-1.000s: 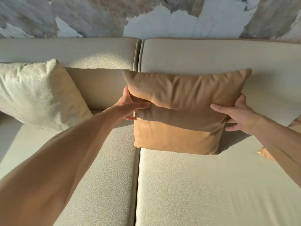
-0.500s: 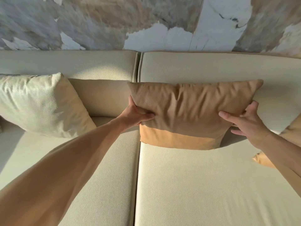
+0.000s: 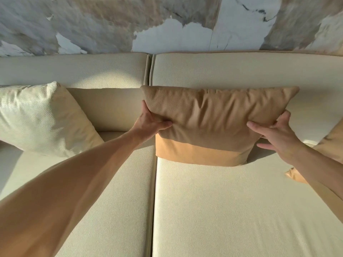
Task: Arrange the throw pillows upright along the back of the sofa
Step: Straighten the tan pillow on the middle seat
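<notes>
Tan pillow [image 3: 213, 123] stands on the sofa [image 3: 222, 210] seat against the backrest, just right of the centre seam. Left hand [image 3: 151, 120] and right hand [image 3: 276, 132] each grip a side edge. Advice: press back evenly, settle the base flat — release both together.

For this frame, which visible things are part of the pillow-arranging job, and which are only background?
Job: tan pillow, gripped by left hand and right hand; cream pillow; second tan pillow at right edge; sofa back.
Background: marbled wall.
</notes>
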The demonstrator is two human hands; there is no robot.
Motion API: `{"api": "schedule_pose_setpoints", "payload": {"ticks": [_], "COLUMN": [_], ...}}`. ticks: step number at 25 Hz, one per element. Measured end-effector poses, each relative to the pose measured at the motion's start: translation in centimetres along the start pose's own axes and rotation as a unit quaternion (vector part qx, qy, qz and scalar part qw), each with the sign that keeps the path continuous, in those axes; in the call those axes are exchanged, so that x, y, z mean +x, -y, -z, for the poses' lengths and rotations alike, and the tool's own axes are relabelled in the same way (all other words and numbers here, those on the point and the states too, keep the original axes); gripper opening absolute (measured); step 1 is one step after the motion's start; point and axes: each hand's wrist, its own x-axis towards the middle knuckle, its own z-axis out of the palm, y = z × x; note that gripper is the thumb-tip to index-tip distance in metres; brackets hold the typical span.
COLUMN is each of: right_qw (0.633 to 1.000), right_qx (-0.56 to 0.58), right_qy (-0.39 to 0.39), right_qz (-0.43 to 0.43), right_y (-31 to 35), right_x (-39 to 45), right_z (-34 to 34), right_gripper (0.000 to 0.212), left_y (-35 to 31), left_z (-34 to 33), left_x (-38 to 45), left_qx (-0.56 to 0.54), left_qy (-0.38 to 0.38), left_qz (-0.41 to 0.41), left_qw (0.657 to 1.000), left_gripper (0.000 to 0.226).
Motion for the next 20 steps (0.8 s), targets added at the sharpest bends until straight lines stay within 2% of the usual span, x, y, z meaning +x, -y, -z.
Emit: {"api": "schedule_pose_setpoints", "payload": {"ticks": [4, 8, 12, 16, 20], "right_qw": [0.999, 1.0, 1.0, 0.999, 0.999], "right_qx": [-0.014, -0.01, -0.027, -0.035, -0.045], "right_qy": [0.029, 0.025, -0.001, -0.019, -0.019], "right_qz": [0.009, 0.013, 0.001, -0.005, -0.021], "right_y": [0.6, 0.5, 0.0, -0.1, 0.1], "right_x": [0.0, -0.2, -0.1, 0.1, 0.0], "right_z": [-1.3, -2.9, -2.9, -1.5, -1.2], "right_gripper": [0.084, 0.083, 0.084, 0.083, 0.089], "left_y": [0.9, 1.7, 1.6, 1.0, 0.4], "left_z": [1.8, 2.4, 1.9, 1.3, 0.3], "left_x": [-0.2, -0.3, 0.0, 0.2, 0.6], "left_qx": [0.028, 0.031, 0.05, 0.051, 0.077], "left_qy": [-0.04, -0.01, -0.023, 0.012, 0.012], "left_qz": [0.006, 0.047, 0.029, 0.009, 0.028], "left_qw": [0.999, 0.998, 0.998, 0.999, 0.997], "left_gripper": [0.089, 0.093, 0.087, 0.093, 0.085]}}
